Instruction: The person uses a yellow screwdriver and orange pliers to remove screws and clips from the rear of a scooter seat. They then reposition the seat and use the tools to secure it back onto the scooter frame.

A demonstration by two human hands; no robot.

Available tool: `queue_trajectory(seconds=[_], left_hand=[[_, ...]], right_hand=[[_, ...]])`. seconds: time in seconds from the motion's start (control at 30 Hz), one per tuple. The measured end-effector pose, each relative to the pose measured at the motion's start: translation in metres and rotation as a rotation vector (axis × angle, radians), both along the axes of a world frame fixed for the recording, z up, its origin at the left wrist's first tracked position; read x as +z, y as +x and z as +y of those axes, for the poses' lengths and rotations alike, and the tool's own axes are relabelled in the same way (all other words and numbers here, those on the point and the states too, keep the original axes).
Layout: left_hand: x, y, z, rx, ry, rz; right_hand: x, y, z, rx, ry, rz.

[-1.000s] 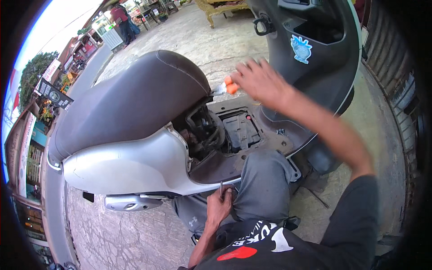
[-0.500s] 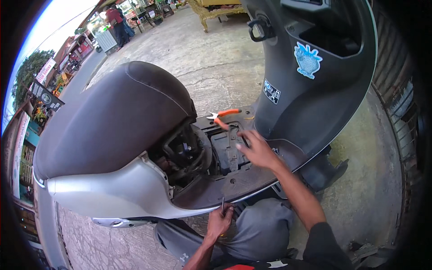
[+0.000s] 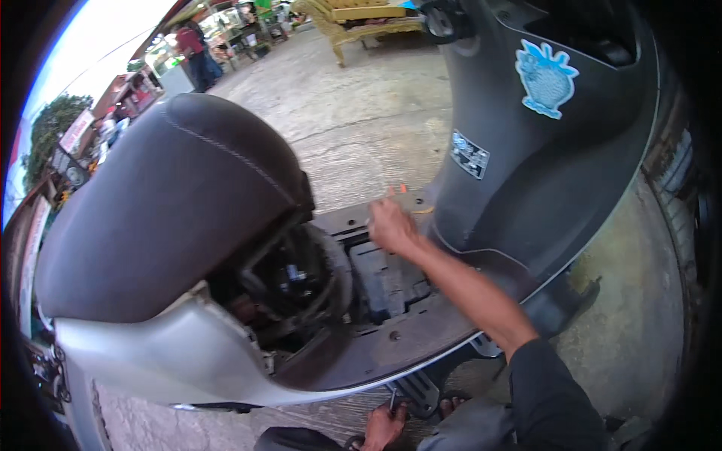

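Scooter work, seen from above; our right hand (image 3: 391, 224) reaches over the dark flat footboard (image 3: 421, 331) of the grey scooter, fingers curled narrow around something thin; an orange-tipped tool (image 3: 404, 188) shows just past the knuckles, likely pliers, though we cannot tell for sure that the hand grips it; a pale wire (image 3: 421, 211) runs out beside the hand toward the dark front leg shield (image 3: 526, 173); our left hand (image 3: 383, 425) sits low at the bottom edge, closed on a small thin metal tool (image 3: 392, 399), near our knee.

For doing this well, we judge the right hand should work with the wrist clear of the opening's edges and pull the wire gently, not yank; the left should keep its tool ready.

Containers: the open rectangular floor compartment (image 3: 338, 225) holds a dark boxy battery-like block (image 3: 383, 282); the cavity under the brown padded seat (image 3: 173, 210) holds black hoses and engine parts (image 3: 293, 282), detail too dark to tell.
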State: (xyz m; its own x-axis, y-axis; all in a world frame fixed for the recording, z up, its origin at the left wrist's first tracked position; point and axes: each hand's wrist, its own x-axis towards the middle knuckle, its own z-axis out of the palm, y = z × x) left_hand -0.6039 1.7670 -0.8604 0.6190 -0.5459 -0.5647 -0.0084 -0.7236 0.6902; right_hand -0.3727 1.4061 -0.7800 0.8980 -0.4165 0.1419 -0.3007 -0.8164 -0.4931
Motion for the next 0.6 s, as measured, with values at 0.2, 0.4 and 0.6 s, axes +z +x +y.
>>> queue_trajectory(seconds=[0.2, 0.4, 0.6], left_hand=[[-0.052, -0.015, -0.051, -0.18, 0.084, 0.019], [-0.099, -0.047, -0.116, -0.351, -0.076, 0.026], [-0.064, -0.072, -0.152, -0.525, -0.16, -0.033]], right_hand=[[0.062, -0.283, 0.052, 0.04, 0.52, -0.413], [-0.047, -0.485, 0.029, -1.243, 0.235, -0.317], [-0.059, -0.525, -0.045, -1.138, -0.143, -0.261]])
